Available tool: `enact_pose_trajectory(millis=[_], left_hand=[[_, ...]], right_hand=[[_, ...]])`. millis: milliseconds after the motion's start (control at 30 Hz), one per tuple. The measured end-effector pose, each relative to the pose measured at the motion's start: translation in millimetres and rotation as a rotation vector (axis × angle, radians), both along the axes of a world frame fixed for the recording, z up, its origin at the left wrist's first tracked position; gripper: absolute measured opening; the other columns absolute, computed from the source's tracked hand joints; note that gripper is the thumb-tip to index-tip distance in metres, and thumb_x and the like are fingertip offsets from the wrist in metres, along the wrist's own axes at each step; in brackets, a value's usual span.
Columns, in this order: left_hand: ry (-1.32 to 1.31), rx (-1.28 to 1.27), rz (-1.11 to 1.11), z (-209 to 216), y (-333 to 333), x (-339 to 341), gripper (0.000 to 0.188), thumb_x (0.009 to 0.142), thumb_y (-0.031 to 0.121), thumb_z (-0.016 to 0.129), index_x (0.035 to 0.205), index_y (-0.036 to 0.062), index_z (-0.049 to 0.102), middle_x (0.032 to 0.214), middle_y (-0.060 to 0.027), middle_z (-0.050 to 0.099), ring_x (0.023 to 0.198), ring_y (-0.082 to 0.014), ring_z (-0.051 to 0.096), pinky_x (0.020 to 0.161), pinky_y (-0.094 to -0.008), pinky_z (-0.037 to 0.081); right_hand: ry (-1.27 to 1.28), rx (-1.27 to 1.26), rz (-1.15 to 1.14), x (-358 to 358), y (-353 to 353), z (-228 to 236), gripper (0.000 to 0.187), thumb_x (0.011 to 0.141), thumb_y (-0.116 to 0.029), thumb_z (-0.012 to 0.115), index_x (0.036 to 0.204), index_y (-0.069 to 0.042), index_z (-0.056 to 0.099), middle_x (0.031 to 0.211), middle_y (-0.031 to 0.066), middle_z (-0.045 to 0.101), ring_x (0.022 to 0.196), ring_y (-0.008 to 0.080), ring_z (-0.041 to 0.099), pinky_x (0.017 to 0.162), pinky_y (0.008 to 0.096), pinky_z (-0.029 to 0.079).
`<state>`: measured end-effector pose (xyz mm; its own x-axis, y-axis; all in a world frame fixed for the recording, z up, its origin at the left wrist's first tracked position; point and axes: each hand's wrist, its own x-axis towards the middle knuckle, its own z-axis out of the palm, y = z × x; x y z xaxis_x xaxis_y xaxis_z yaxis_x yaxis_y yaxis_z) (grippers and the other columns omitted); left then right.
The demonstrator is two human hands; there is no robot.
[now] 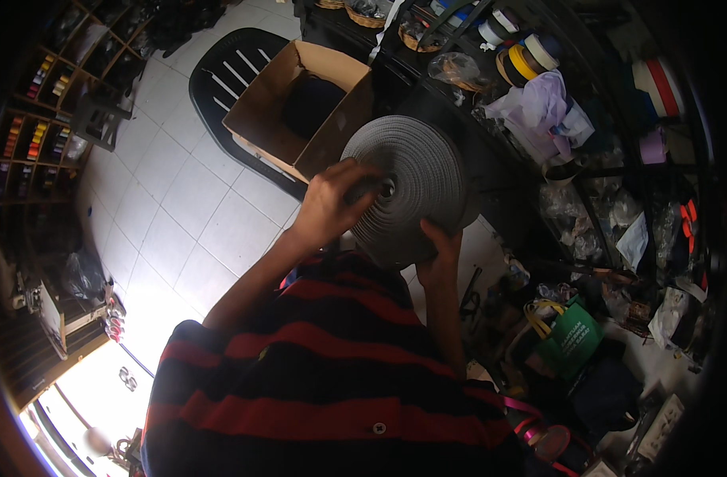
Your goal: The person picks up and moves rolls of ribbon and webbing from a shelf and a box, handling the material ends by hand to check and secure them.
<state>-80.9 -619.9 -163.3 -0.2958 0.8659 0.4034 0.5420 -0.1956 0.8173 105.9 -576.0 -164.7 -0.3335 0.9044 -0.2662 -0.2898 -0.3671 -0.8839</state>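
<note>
A large grey coil of webbing strap (pixel 415 171) is in front of my chest, its flat spiral face turned up toward me. My right hand (pixel 441 250) grips it at the lower right edge, thumb on the face and the other fingers hidden beneath. My left hand (pixel 332 203) lies over the coil's left side. Its thumb and forefinger are curled together at the small hole in the middle, on the innermost turns. Just beyond the coil stands an open cardboard box (pixel 256 119) with a dark round thing (pixel 312 106) inside.
The box rests on a black slatted plastic chair (pixel 208 75) on white floor tiles (pixel 185 207). Shelves with coloured thread spools (pixel 36 139) line the left. Strap rolls (pixel 522 63), plastic bags and a green bag (pixel 570 338) crowd the right.
</note>
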Motion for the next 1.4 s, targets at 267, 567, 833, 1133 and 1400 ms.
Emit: enact_pose_trajectory(millis=[267, 567, 833, 1133, 1400], left_hand=[[0.376, -0.070, -0.029, 8.6, 1.9, -8.7, 0.022, 0.069, 0.013, 0.074, 0.090, 0.0084, 0.071, 0.071, -0.0053, 0.056, 0.063, -0.0238, 0.059, 0.056, -0.0361, 0.049], [0.429, -0.132, -0.279, 10.9, 20.3, -29.7, 0.023, 0.069, 0.010, 0.072, 0.091, 0.0047, 0.067, 0.076, -0.0081, 0.060, 0.068, -0.0273, 0.063, 0.061, -0.0370, 0.052], [0.122, -0.161, -0.233, 22.9, 22.0, -7.0, 0.023, 0.067, 0.000, 0.069, 0.088, 0.0006, 0.061, 0.082, -0.0149, 0.060, 0.080, -0.0298, 0.063, 0.070, -0.0386, 0.052], [0.195, -0.105, -0.172, 16.1, 21.6, -8.2, 0.021, 0.069, -0.002, 0.066, 0.089, 0.0003, 0.062, 0.082, -0.0138, 0.060, 0.075, -0.0303, 0.063, 0.067, -0.0386, 0.051], [-0.026, -0.101, -0.145, 7.7, 22.2, -5.7, 0.028, 0.068, -0.001, 0.069, 0.096, 0.0009, 0.064, 0.083, -0.0118, 0.061, 0.075, -0.0259, 0.064, 0.065, -0.0337, 0.051]], right_hand=[[0.121, -0.135, 0.014, -2.8, 1.0, 7.9, 0.065, 0.076, -0.003, 0.064, 0.134, 0.001, 0.034, 0.123, 0.0166, 0.047, 0.116, 0.0299, 0.050, 0.096, 0.0415, 0.046], [0.048, -0.145, 0.018, -3.0, -1.6, 4.2, 0.066, 0.075, 0.001, 0.064, 0.134, -0.002, 0.034, 0.123, 0.0153, 0.048, 0.115, 0.0290, 0.051, 0.095, 0.0399, 0.045], [0.026, -0.155, -0.012, -3.6, 3.0, 14.2, 0.066, 0.075, 0.002, 0.064, 0.133, -0.002, 0.033, 0.124, 0.0146, 0.047, 0.116, 0.0282, 0.050, 0.095, 0.0388, 0.044], [0.035, -0.138, -0.026, -5.6, 6.8, 14.1, 0.065, 0.075, 0.002, 0.064, 0.133, -0.003, 0.035, 0.122, 0.0135, 0.049, 0.115, 0.0267, 0.050, 0.095, 0.0383, 0.044], [0.085, -0.209, -0.036, -7.8, 7.3, 8.7, 0.061, 0.076, -0.003, 0.064, 0.131, 0.000, 0.037, 0.122, 0.0136, 0.049, 0.114, 0.0275, 0.051, 0.096, 0.0385, 0.043]])
